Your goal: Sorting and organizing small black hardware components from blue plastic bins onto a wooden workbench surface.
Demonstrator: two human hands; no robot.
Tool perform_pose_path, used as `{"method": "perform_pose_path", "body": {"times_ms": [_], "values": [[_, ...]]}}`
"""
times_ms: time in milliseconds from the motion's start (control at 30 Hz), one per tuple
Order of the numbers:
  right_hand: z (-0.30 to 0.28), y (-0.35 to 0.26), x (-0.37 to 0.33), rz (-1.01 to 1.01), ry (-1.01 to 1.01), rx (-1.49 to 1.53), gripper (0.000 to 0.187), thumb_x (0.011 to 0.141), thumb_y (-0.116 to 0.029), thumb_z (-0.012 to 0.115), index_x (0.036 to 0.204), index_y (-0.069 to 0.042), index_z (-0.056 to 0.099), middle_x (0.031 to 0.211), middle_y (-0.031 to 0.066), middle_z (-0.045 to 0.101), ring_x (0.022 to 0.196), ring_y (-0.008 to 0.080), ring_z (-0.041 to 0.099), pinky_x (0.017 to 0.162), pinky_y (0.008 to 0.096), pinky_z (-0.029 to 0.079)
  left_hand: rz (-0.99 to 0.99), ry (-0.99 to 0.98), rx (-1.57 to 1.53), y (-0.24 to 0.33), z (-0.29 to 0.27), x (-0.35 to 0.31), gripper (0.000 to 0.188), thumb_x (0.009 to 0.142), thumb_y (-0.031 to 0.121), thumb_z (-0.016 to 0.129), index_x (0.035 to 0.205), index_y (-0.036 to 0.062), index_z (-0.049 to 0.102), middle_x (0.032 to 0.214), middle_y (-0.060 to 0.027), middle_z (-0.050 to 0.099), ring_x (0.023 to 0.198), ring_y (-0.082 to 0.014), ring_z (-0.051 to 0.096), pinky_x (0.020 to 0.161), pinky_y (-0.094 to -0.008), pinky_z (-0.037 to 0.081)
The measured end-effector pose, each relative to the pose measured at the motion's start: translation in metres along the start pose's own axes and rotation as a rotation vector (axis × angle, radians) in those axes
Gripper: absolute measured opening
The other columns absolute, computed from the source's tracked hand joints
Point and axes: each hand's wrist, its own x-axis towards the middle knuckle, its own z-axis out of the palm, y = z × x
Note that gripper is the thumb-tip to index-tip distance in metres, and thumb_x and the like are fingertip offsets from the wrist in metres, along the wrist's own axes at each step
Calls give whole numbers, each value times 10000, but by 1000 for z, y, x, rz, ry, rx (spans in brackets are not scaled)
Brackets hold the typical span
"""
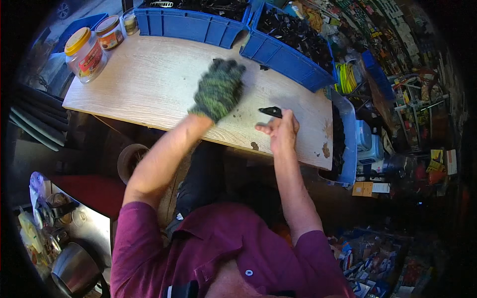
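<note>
My left hand (217, 90), in a green and black knitted glove, hovers over the pale wooden tabletop (154, 64). Motion blurs it and its fingers point away from me, so their grip is hidden. To its right, my bare right hand (283, 130) pinches a small flat black part (271, 111) with a pointed end and a light spot. The part sticks out leftward from the fingertips, and the lower fingers are extended beneath it. Beyond the hands, another small black piece (264, 67) lies by a blue crate.
Two blue crates (191, 27) (288, 59) heaped with black parts line the far edge. Jars, one with a yellow lid (78, 41), stand at the far left. A bluish bin (350, 144) with black items adjoins the right edge. Cluttered goods fill the right side.
</note>
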Motion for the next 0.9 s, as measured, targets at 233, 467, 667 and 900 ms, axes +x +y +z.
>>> {"method": "perform_pose_path", "body": {"times_ms": [233,467,667,900], "values": [[-76,-71,72,-118,528,151,394,915,-384,536,816,-11,458,569,82,384,396,214,396,568,540,587,70,-198,264,-73,12,28,371,886,240,597,1251,180,623,1241,-137,587,1232,-375,502,973,-499,439],[-58,-55,80,-66,453,-164,460,840,-459,710,946,-28,587,556,48,391,436,174,448,549,476,606,164,-236,192,-42,7,5,233,908,320,579,1033,184,720,1012,-109,642,1000,-317,581,850,-475,463],[9,-33,104,56,244,-438,475,813,-386,769,1088,-22,636,583,40,446,419,150,455,446,375,560,126,-223,148,-34,3,7,210,885,293,612,1013,157,706,989,-93,636,994,-314,580,843,-469,469],[59,-27,129,-17,178,-754,395,777,-356,791,967,-19,709,629,57,568,398,148,450,353,321,457,133,-224,117,-37,5,7,228,893,345,603,948,161,725,939,-111,635,939,-322,579,801,-468,459]]}}
